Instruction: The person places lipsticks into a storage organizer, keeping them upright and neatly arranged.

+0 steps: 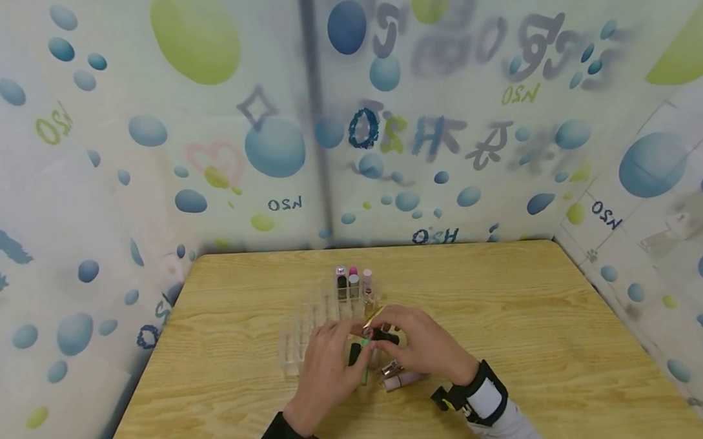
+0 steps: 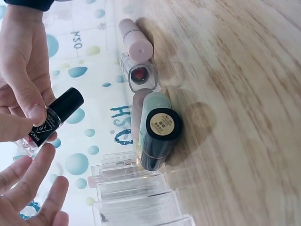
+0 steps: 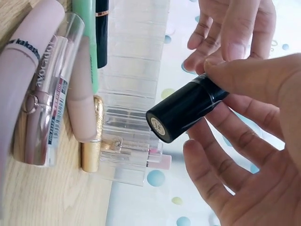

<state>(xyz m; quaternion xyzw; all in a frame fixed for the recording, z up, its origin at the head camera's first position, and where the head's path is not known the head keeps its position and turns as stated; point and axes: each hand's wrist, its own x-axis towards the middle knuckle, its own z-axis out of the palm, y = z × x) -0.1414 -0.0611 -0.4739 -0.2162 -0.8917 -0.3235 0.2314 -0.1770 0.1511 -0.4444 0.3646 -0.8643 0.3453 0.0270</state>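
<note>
Above the table, my right hand (image 1: 428, 343) pinches a black lipstick (image 3: 181, 110) between thumb and fingers. White lettering runs along its dark side in the left wrist view, and a pale round label is on its end in the right wrist view. My left hand (image 1: 330, 362) meets it from the other side, its thumb and a fingertip pinching the clear lower end. That end is partly hidden by the fingers. Below the hands lie a pale pink tube (image 3: 28, 52), a clear and silvery tube (image 3: 44, 108), a mint green tube (image 2: 155, 101) and another black tube (image 2: 162, 134).
A clear stepped organizer (image 1: 292, 344) stands left of and beyond the hands. Several lipsticks (image 1: 353, 281) stand upright in its far end. A gold tube (image 3: 91, 155) lies close beside it. The wooden table (image 1: 505, 291) meets a patterned curtain (image 1: 478, 195) at the back.
</note>
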